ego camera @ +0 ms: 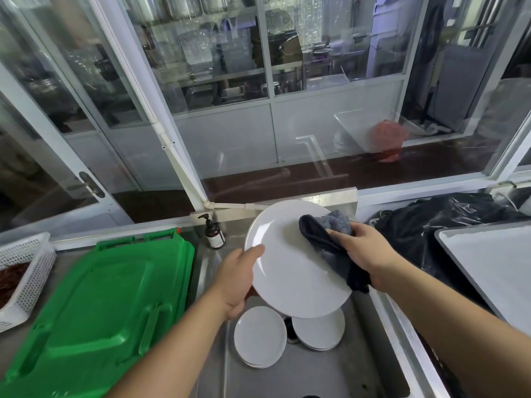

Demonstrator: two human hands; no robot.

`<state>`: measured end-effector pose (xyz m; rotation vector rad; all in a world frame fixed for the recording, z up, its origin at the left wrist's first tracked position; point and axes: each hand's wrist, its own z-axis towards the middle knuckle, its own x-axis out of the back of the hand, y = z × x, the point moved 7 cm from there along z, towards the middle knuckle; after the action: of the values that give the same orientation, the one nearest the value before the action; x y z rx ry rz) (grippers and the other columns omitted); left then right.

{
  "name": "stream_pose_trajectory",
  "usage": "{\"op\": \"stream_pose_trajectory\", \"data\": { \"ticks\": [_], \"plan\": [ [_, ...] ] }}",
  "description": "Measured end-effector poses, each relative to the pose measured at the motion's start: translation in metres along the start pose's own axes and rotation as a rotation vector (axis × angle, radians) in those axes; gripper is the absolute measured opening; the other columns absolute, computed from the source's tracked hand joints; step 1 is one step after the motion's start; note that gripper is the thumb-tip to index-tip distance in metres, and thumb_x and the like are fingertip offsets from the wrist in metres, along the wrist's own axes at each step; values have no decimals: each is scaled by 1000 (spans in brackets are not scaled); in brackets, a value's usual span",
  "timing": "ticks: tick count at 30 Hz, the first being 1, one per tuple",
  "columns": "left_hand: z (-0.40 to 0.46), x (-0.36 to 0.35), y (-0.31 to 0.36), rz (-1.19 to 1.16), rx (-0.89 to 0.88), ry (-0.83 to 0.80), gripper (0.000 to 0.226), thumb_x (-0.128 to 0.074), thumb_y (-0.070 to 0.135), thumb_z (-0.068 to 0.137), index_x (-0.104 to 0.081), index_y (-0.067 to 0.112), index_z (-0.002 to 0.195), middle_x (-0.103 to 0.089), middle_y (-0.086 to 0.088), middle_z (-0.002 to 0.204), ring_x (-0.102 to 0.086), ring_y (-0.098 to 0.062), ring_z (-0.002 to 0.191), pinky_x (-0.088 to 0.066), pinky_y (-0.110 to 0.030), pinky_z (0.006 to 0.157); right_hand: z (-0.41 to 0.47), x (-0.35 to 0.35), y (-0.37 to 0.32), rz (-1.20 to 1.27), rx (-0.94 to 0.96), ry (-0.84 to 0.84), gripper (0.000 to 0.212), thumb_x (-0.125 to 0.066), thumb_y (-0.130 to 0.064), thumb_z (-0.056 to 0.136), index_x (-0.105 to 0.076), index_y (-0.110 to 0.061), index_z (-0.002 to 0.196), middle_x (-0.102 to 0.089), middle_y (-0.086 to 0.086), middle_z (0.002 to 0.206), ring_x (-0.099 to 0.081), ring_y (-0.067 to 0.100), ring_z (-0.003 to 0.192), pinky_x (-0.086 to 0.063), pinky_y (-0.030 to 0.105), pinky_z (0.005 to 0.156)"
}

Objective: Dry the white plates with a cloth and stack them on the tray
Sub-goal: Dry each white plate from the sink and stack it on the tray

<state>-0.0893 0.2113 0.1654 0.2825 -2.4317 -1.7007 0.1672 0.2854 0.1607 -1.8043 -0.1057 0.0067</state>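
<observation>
Left fingers (pixel 254 252): I pinch the plate (pixel 290 262) rim, thumb on top.
Right fingers (pixel 336 234): curled, pressing cloth (pixel 324 239) onto plate's right edge.
Sink (pixel 330 369): two plate stacks (pixel 260 337).

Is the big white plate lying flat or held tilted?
Tilted: the left hand grips the plate by its rim above the sink.

Soft, even daylight fills the scene, and shadows are faint and diffuse. The glass panels (pixel 218 67) behind the sink carry pale reflections and a hazy glare that veils the shelves beyond them. A curved highlight streaks the left side of the held white plate (pixel 290 262). The green lid (pixel 109 297) shows glossy sheen. Wide-angle distortion bows the window frames (pixel 169 139) and stretches the forearms at the lower edge. Focus is reasonably sharp centrally, softer toward the corners.
</observation>
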Motion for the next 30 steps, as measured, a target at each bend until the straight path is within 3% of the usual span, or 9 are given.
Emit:
{"op": "stream_pose_trajectory", "data": {
  "ticks": [4, 7, 9, 11, 13, 16, 24, 28, 30],
  "plan": [
    [-4, -3, 7, 63, -111, 103, 42, -62, 53, 86, -71, 19, 109, -77, -11, 111, -71, -36, 110, -55, -59, 102, -2, -6, 5, 117, -45, 102, 20, -81, -38, 92, -79, -18, 93, -82, 5, 85, -80, 27, 78, -67, 45, 75],
    [-15, -13, -5, 61, -118, 232, 29, -54, 54, 100, -65, 27, 100, -76, 1, 104, -71, -23, 100, -60, -48, 87, -11, -20, 30, 288, -185, 184, 26, -82, -43, 90, -74, -18, 95, -79, 1, 74, -78, 22, 63, -63, 35, 54],
    [-24, -23, -12, 77, -133, 307, 34, -47, 56, 103, -63, 27, 98, -74, 6, 95, -70, -17, 91, -57, -38, 76, -20, -38, 55, 410, -287, 198, 35, -84, -46, 86, -73, -17, 100, -80, 3, 76, -80, 31, 70, -67, 50, 66],
    [-27, -33, -22, 3, -112, 299, 29, -47, 51, 105, -62, 26, 100, -73, 6, 103, -68, -20, 101, -56, -41, 91, -25, -49, 72, 491, -333, 202, 37, -85, -45, 85, -74, -17, 106, -82, 8, 88, -80, 39, 80, -63, 66, 76],
    [-24, -38, -31, -65, -45, 235, 25, -50, 47, 105, -62, 25, 104, -74, 2, 112, -69, -25, 109, -56, -50, 101, -23, -46, 76, 503, -340, 202, 32, -84, -37, 89, -74, -15, 111, -82, 10, 92, -80, 39, 80, -64, 61, 71],
    [-18, -34, -33, -123, 10, 151, 20, -61, 35, 104, -67, 18, 115, -78, -5, 110, -74, -28, 103, -63, -53, 86, -14, -28, 64, 434, -286, 182, 25, -80, -32, 94, -72, -13, 109, -82, 10, 88, -80, 35, 75, -65, 48, 60],
    [0, 1, 9, -12, -12, 89, 31, -67, 35, 100, -69, 10, 119, -81, -8, 107, -76, -32, 105, -62, -46, 89, -1, -3, 1, 47, -38, 54, 23, -79, -35, 95, -79, -13, 102, -82, 8, 90, -80, 32, 88, -66, 51, 84],
    [-10, -10, 13, 55, -97, 152, 47, -58, 57, 83, -70, 20, 110, -78, -5, 109, -71, -30, 109, -56, -57, 101, -13, -14, 12, 244, -130, 192, 26, -81, -40, 92, -76, -16, 101, -81, 11, 95, -78, 36, 90, -65, 54, 84],
    [-18, -18, 8, 90, -127, 226, 45, -51, 61, 87, -68, 22, 102, -78, 7, 92, -72, -15, 95, -61, -41, 88, -24, -27, 27, 365, -221, 260, 26, -81, -45, 90, -73, -22, 99, -79, 10, 98, -76, 36, 91, -64, 55, 86]
  ]
}}
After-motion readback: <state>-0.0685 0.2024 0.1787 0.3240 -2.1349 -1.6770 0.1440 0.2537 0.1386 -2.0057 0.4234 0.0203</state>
